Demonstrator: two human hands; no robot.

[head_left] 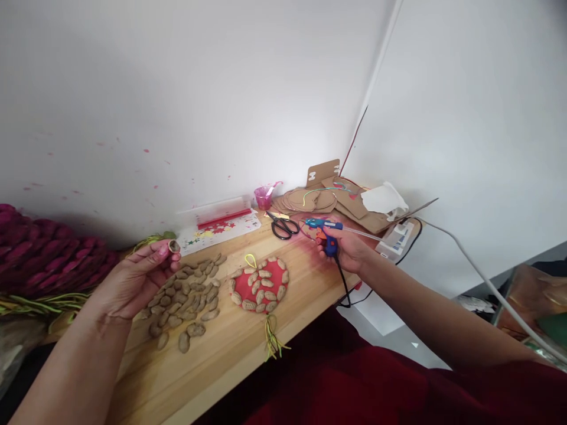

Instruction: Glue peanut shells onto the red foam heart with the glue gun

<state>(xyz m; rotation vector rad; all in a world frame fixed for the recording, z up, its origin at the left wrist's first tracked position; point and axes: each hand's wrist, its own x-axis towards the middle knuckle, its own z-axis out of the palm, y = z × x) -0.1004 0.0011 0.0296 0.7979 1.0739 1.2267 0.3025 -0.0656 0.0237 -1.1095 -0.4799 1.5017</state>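
Note:
My left hand (148, 271) pinches a peanut shell (174, 246) between thumb and fingertips, above the left part of the table. Wrapped around a blue glue gun (330, 242) is my right hand (343, 251); the gun's nozzle points left and a clear glue stick sticks out behind it. Between my hands a red disc (275, 273) lies on the wood, with peanuts around its rim and more across its middle. It has a yellow loop at the top and a yellow-green tassel (273, 339) below. Loose peanuts (190, 298) are spread beneath my left hand.
Black scissors (283, 226) and a pink cup (263, 198) are near the wall. Cardboard pieces (310, 199) are piled at the back right. A paper sheet (221, 235) holds small coloured stars. Pink bundles (48, 254) stand left. A black cord hangs from the glue gun.

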